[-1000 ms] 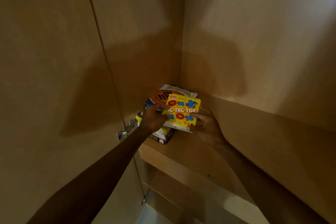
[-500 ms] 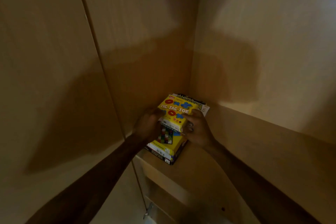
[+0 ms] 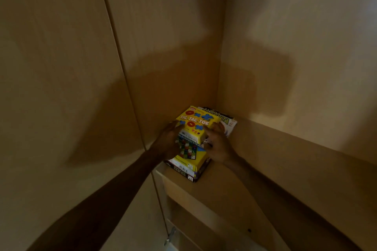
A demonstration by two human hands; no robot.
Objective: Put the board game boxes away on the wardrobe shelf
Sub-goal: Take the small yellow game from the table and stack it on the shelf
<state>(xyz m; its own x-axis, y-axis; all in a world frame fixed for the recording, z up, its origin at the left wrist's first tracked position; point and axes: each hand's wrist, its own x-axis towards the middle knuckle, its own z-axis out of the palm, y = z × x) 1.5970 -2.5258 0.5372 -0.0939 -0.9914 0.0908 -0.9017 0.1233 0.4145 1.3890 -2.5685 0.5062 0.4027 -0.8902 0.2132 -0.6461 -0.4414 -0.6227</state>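
Observation:
A yellow Tic Tac Toe box (image 3: 194,123) lies on top of a stack of board game boxes in the left back corner of the wardrobe shelf (image 3: 255,181). Under it lie a yellow box with a chequered picture (image 3: 190,153), a dark box (image 3: 183,171) at the bottom and a white box (image 3: 228,122) behind. My left hand (image 3: 168,141) presses the stack's left side. My right hand (image 3: 217,144) holds the right side, fingers against the Tic Tac Toe box.
The open wardrobe door (image 3: 61,87) stands at the left, with a metal hinge (image 3: 170,235) low down. The side wall (image 3: 169,47) and back wall (image 3: 295,47) close the corner. A lower compartment (image 3: 195,228) shows under the shelf.
The Tic Tac Toe box went from being held tilted above the stack to lying flat on it, pushed further into the corner. Both hands stay at its sides.

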